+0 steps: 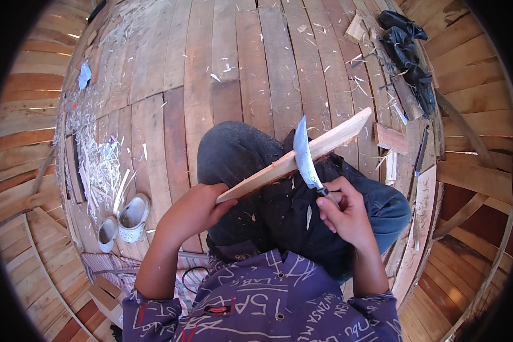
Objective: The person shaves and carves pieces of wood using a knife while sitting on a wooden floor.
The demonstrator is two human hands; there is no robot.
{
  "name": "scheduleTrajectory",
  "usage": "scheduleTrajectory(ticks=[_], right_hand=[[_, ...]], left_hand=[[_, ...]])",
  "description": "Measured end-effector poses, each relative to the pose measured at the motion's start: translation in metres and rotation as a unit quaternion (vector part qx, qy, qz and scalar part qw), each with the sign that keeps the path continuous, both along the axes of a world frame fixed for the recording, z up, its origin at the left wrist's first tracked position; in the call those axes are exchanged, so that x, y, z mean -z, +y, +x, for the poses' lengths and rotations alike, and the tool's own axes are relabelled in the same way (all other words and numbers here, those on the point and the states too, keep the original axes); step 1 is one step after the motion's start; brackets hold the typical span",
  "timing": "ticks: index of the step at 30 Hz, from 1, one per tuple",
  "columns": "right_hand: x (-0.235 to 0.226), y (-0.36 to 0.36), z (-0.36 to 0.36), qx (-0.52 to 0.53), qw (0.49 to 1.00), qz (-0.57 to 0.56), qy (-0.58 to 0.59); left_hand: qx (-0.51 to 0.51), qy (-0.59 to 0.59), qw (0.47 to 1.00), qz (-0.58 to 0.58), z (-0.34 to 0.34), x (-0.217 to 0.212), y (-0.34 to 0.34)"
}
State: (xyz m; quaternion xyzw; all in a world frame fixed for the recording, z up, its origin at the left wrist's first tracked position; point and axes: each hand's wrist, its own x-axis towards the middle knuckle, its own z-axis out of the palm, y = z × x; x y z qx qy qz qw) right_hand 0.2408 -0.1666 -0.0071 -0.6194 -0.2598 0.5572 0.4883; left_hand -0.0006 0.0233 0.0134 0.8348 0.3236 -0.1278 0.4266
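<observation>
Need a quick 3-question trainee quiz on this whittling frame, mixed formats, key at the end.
1. True or false: the left hand holds the knife.
2. Multiple choice: where does the knife blade meet the wooden stick? A) at the end in the left hand B) about midway along it C) at its far tip
3. Short answer: what lies on the plank floor to the person's left, beside the wood shavings?

Key
1. False: the right hand grips the knife handle; the left hand holds the stick's near end.
2. B
3. A pair of white clogs.
</observation>
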Motion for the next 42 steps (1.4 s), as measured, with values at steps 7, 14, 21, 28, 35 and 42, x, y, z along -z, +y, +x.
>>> scheduleTrajectory(ticks=[7,14,21,28,35,42], right_hand=[[-0.003,-0.001,0.005,0.092,0.995,0.006,0.035],[-0.004,0.002,0.008,0.017,0.998,-0.011,-0.060],[0.007,0.003,0.005,0.015,0.999,0.042,0.003],[0.008,0.006,0.011,0.275,0.952,0.116,0.071],[0.012,0.006,0.002,0.272,0.957,0.096,0.029],[0.004,0.003,0.016,0.133,0.990,0.025,-0.026]], left_hand=[[-0.004,0.010,1.000,-0.010,-0.001,0.000,-0.002],[-0.001,0.008,1.000,-0.010,0.003,-0.001,0.002],[-0.002,0.022,1.000,-0.015,0.004,-0.005,0.001],[0.009,0.002,1.000,0.007,-0.001,0.003,0.000],[0.011,0.027,0.999,-0.018,0.003,-0.003,0.004],[0.000,0.012,1.000,-0.027,0.002,0.000,0.003]])
